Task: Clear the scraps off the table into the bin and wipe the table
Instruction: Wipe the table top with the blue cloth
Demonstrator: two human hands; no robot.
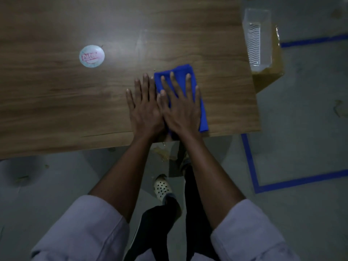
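- Round white red-lettered disc (91, 56), well left on brown wooden bench (56, 110), is risking being missed.
- Left grip (144, 108) is lying spread flat on bench.
- Right grip (179, 108), spread, is pressing folded blue cloth (204, 117) near front edge; overshooting is risking dropping it.

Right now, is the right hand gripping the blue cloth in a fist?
No, the right hand lies flat, fingers straight, on the folded blue cloth.

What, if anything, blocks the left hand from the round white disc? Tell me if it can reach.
Probably yes: the left hand lies flat and holds nothing, with only bare table between it and the white disc.
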